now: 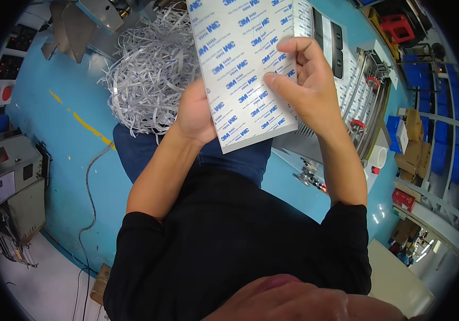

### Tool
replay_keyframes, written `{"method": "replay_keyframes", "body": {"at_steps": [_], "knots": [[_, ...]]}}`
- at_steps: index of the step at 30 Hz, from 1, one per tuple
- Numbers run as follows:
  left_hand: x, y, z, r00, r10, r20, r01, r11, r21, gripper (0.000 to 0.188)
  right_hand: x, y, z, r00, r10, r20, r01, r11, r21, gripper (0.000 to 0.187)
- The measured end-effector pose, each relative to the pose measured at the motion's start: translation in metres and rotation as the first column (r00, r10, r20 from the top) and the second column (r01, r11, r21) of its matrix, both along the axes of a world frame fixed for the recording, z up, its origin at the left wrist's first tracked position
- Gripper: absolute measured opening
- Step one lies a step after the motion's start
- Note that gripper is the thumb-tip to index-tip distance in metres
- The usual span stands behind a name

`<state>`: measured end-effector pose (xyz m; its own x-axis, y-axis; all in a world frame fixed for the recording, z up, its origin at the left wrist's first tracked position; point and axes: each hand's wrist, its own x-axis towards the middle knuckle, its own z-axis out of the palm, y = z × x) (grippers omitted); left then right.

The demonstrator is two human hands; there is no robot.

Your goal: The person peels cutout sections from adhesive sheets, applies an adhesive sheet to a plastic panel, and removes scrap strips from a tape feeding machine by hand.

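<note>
Shirt: black (251,230), with short sleeves; both bare forearms reach forward from it.
Trousers: dark blue (149,160), partly under the slab.
Left hand (194,112): clamped on the slab's left edge, its fingers hidden behind.
Right hand (276,63): over the slab's right edge, thumb and forefinger spread apart above the printed face; whether the tips touch it, I cannot tell.
Slab (251,96): white with repeated blue print, tilted, held above the lap between the hands; its thick lower edge shows.
Shreds (144,80): a tangled white heap just beyond the left hand.
Roller machine (347,107): right of the right hand, with metal bars, red rings (357,124) and printed white material.
Floor (63,176): blue, with a worn yellow line (89,128) and a cable (87,200) on the left.
Grey machine (21,166): far left.
Shelves (440,124): far right, with blue bins (439,109) and cardboard boxes (414,134).
</note>
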<state>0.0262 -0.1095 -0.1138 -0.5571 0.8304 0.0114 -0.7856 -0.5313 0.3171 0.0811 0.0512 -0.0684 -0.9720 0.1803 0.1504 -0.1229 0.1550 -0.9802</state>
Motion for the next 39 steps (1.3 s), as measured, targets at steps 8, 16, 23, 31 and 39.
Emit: {"method": "replay_keyframes", "body": {"at_steps": [8, 16, 23, 31, 39], "knots": [[-0.007, 0.002, -0.01, 1.0, -0.012, -0.011, 0.011, 0.995, -0.096, 0.046, -0.004, -0.002, -0.009, 0.996, -0.05, 0.081, 0.05, 0.999, 0.001, 0.036], [-0.008, 0.009, -0.019, 0.998, 0.055, -0.022, -0.057, 0.989, -0.133, 0.042, -0.003, -0.004, -0.019, 0.995, -0.005, 0.097, 0.008, 0.999, -0.037, 0.035], [-0.006, 0.008, -0.012, 0.984, 0.117, 0.132, -0.106, 0.991, -0.083, 0.046, -0.001, -0.001, -0.017, 0.996, 0.039, 0.08, -0.046, 0.996, 0.083, 0.021], [-0.011, 0.009, -0.014, 0.969, 0.03, -0.245, -0.141, 0.883, -0.448, 0.045, 0.0, -0.005, -0.014, 0.983, 0.13, 0.128, -0.103, 0.974, -0.2, 0.027], [-0.014, 0.008, -0.024, 0.99, 0.05, 0.13, -0.041, 0.996, -0.073, 0.048, -0.002, -0.002, -0.019, 0.986, 0.075, 0.151, -0.084, 0.995, 0.054, 0.024]]}}
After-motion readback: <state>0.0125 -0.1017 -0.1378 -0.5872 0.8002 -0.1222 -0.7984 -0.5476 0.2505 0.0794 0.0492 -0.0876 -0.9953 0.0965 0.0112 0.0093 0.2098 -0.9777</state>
